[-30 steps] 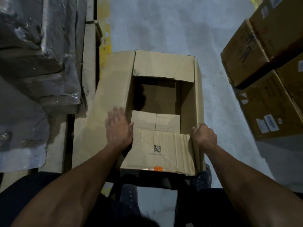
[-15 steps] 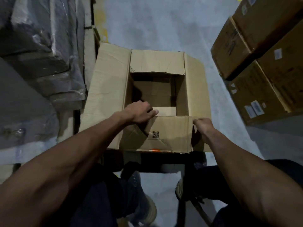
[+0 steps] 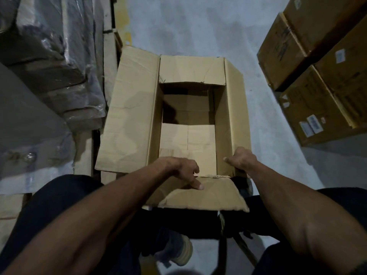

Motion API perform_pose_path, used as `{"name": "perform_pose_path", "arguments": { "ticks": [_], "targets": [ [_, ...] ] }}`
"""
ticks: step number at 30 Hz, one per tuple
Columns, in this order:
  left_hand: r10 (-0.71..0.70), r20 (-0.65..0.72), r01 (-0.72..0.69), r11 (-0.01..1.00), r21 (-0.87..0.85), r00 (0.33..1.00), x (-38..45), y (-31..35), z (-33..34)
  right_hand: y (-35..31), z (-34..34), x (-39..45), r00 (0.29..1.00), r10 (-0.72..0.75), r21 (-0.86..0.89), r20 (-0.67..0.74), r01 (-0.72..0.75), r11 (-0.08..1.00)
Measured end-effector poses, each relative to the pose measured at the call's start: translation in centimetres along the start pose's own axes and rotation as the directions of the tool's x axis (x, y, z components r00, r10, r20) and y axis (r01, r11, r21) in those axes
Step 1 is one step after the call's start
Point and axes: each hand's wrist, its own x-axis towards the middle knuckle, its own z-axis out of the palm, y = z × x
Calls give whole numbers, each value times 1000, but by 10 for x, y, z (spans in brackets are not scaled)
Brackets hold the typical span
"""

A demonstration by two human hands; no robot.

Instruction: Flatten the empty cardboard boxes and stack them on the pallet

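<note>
A: Box [image 3: 190,108] position?
B: On floor [image 3: 198,26], open, below stacked cartons [image 3: 317,76].
A: Grips?
B: Left hand [image 3: 179,169] curls over near flap [image 3: 208,195]; right hand [image 3: 243,160] grips right flap [image 3: 232,108].

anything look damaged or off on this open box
Yes, minor wear. The near flap under the left hand is creased, with a ragged, torn-looking right edge. The far flap is wrinkled with small nicks at its corners. The open box looks empty; the right hand grips its right wall.
</note>
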Motion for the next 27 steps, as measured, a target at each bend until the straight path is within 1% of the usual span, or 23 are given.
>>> {"name": "perform_pose_path", "arguments": {
  "ticks": [3, 6, 9, 13, 15, 17, 22, 27],
  "targets": [
    [-18, -36, 18, 1000, -8, 999, 19, 0, 18, -1, 10, 8, 997, -9, 11, -82, 9, 1000],
    [-37, -80, 38, 999, 11, 996, 34, -7, 28, -6, 16, 19, 992, -11, 58, -127, 19, 998],
    [-76, -184, 88, 994, 58, 980, 45, -14, 25, -13, 11, 33, 986, -16, 80, -166, 29, 996],
    [-108, -360, 161, 980, 118, 927, 52, -15, 21, -22, 3, 49, 974, -26, 71, -226, 43, 997],
    [-104, -439, 196, 966, 168, 892, 55, -15, 22, -26, 5, 53, 973, -42, 46, -228, 54, 997],
    [-92, -490, 216, 955, 202, 867, 58, -15, 24, -28, 5, 55, 974, -52, 28, -222, 59, 998],
    [-56, -524, 228, 936, 270, 850, 53, -15, 35, -26, 9, 48, 984, -37, 19, -175, 41, 999],
    [-27, -487, 211, 921, 328, 873, 33, -13, 69, -15, 29, 12, 995, 2, -17, -96, -4, 1000]
  ]
}}
